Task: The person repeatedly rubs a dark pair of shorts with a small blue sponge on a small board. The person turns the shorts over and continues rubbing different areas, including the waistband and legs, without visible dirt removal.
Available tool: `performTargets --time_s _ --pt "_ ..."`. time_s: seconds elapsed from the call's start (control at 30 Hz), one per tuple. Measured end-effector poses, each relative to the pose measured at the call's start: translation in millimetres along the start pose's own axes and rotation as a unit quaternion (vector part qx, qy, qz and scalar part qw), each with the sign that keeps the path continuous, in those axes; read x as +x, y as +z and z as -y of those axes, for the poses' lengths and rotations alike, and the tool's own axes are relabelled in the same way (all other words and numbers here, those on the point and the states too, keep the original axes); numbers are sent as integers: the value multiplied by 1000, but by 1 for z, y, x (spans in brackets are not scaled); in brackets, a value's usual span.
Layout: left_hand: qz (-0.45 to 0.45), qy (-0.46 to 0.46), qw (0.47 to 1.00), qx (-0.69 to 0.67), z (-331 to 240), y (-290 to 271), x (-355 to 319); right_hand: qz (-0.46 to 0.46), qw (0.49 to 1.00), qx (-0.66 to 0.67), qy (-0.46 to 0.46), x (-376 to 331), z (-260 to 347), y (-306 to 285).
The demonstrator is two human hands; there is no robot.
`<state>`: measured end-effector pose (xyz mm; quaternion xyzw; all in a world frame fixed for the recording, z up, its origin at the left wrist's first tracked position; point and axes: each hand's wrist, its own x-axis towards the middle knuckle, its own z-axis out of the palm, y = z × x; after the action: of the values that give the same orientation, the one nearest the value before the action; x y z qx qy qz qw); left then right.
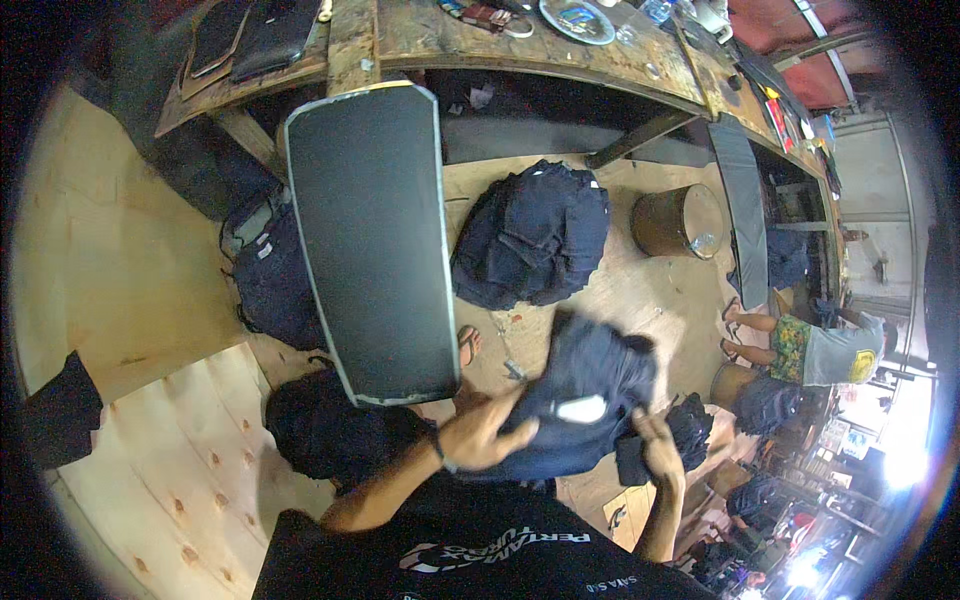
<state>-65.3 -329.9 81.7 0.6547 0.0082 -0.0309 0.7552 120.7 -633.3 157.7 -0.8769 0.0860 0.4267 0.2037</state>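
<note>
You were mid-handling on that dark blue garment (585, 395), looked like a pair of denim shorts or jeans with a white tag showing. It was up in the air in front of you, just right of the long black padded board (372, 240) and above the plywood floor (190, 440). Your left hand (480, 432) had its fingers spread and pressed flat against the cloth from the left side, more supporting than pinching. Your right hand (660, 450) was at the garment's right lower edge; it seemed closed on the fabric, but the motion blur meant I couldn't really tell how tight.

My read: you were in the shake-out or fold step, getting the piece squared up. The next move probably called for finding both edges properly so it hung even.

Around you: a heap of dark garments (532, 245) on the floor farther off, another dark pile (330, 430) near your left arm, a round brown bucket (680, 220) to the right.
</note>
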Motion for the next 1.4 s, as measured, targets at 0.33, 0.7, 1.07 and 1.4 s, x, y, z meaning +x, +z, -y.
performTargets --time_s 0.33,0.7,1.07,1.4 --pt "-363 68 858 356 9 -136 97 -148 980 -57 -119 300 37 66" --pt "-345 -434 605 571 293 -424 -149 3 929 -356 -103 202 -209 230" --pt "23 -181 914 363 184 -153 -153 78 955 -142 -250 16 -33 257" --pt "-54 -5 865 500 46 -84 -152 186 817 -419 -350 10 103 201"
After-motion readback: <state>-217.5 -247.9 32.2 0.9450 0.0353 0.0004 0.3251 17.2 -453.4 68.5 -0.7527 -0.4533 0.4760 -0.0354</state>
